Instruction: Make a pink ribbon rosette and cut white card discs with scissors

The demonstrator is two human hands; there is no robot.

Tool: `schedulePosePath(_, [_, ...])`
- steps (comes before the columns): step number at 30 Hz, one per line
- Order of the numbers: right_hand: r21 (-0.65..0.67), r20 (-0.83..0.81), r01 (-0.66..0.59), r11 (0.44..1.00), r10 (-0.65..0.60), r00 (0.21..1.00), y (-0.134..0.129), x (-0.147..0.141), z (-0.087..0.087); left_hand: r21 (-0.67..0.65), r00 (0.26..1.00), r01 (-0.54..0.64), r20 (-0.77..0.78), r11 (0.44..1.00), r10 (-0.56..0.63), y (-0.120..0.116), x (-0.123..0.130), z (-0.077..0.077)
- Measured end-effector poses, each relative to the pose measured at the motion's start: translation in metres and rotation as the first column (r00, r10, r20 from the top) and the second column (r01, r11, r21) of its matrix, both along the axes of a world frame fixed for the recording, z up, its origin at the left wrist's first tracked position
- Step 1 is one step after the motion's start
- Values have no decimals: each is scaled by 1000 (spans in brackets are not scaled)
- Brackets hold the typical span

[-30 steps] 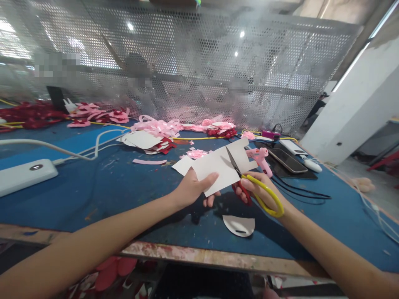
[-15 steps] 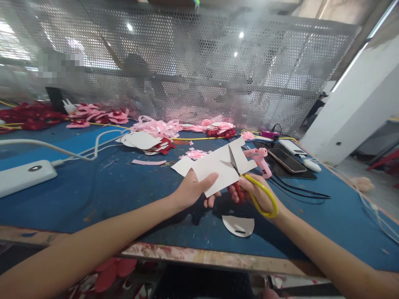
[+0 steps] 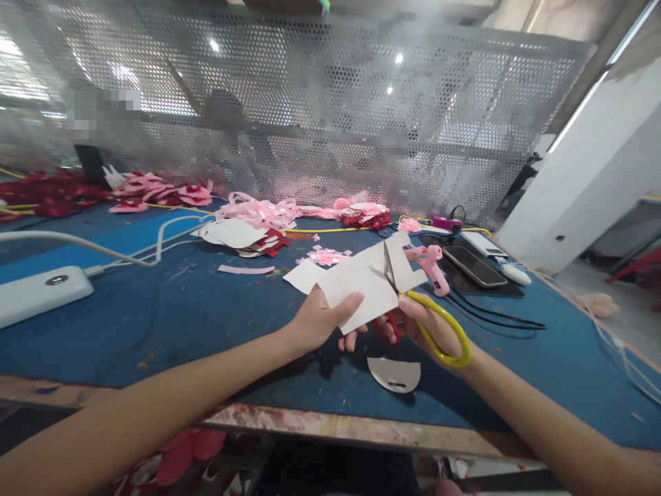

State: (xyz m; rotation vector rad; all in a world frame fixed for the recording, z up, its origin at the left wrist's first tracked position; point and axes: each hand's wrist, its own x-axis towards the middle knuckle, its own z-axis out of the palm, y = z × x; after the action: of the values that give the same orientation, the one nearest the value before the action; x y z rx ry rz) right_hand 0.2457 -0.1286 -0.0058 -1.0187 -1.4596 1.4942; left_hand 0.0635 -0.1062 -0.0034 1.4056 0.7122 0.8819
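A white card (image 3: 356,279) is held over the blue table, pinched in my left hand (image 3: 325,318), thumb on top and fingers beneath. My right hand (image 3: 426,327) is closed on scissors (image 3: 448,337) with one yellow and one red handle. The scissor blades meet the card near its right part, one blade showing on top; the other is hidden under it. A white half-round piece (image 3: 395,374) with a dark slot lies on the table just below my hands.
Behind the card lie pink scraps (image 3: 328,256) and stacked white and red cut pieces (image 3: 235,234). A pink glue gun (image 3: 432,265) and a phone (image 3: 475,266) are at the right, a white power bank (image 3: 44,295) at the left. A perforated metal screen (image 3: 310,103) stands behind.
The scissor handles have spread slightly, the yellow loop moving right and down. The right end of the card has tilted a little.
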Motion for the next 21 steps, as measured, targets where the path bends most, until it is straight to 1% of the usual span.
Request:
schedulePosePath(3, [55,5,-6,998,6,1000,2,3,-6,-27,998,58,-19,998,-58,-2,0,-1])
schedulePosePath(7, [105,17,28,994,-30,999,3,4,-7,-47,997,72,-4,996,-72,-3,1,-2])
schedulePosePath(12, [112,117,86,990,-99,988,0,2,0,-55,997,76,12,996,-75,-1,1,-1])
schedulePosePath(17, [57,154,155,986,-162,975,1,2,-2,-49,999,45,13,998,-45,-1,1,-2])
schedulePosePath(21, [57,193,194,979,-201,960,1,0,-2,-55,999,44,16,998,-43,0,2,-2])
